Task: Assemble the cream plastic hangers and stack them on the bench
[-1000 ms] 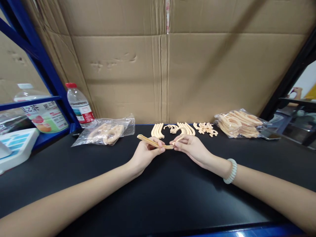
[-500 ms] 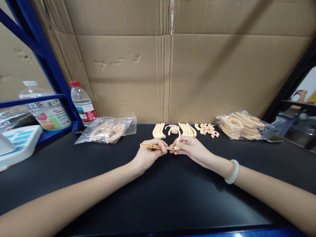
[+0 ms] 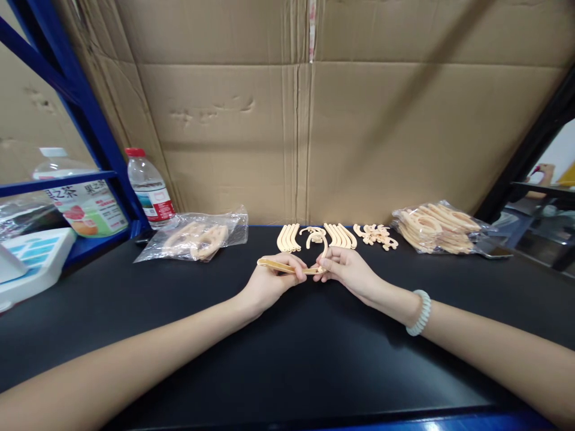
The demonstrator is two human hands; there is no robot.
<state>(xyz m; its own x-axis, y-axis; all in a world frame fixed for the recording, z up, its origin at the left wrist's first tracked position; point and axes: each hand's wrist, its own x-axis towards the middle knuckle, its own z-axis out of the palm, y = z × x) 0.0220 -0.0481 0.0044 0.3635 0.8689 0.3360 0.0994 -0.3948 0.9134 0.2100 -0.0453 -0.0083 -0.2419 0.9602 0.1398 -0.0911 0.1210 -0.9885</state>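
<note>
My left hand [image 3: 274, 278] is closed round a flat, light wooden strip [image 3: 274, 265] that points toward my right hand. My right hand [image 3: 345, 269] pinches a curved wooden piece [image 3: 325, 245], its lower end against the strip's right end. Whether the two are joined I cannot tell, as fingers cover part of the contact. Just behind the hands lie a row of curved wooden pieces [image 3: 287, 237], a second such row [image 3: 341, 236], a few arched pieces [image 3: 314, 232] between them, and a heap of small wooden parts [image 3: 376, 235] to the right.
On the black table [image 3: 287, 371], a clear bag of wooden parts [image 3: 197, 238] lies left and a fuller bag [image 3: 435, 227] right. A red-capped bottle [image 3: 150, 191] stands by the blue rack [image 3: 101, 131]. Cardboard [image 3: 224, 131] walls the back. A white-and-blue tray [image 3: 33, 260] sits far left.
The wooden strip has turned slightly in my left hand and shows more of its broad face. Both hands stay almost in place, still holding their pieces together.
</note>
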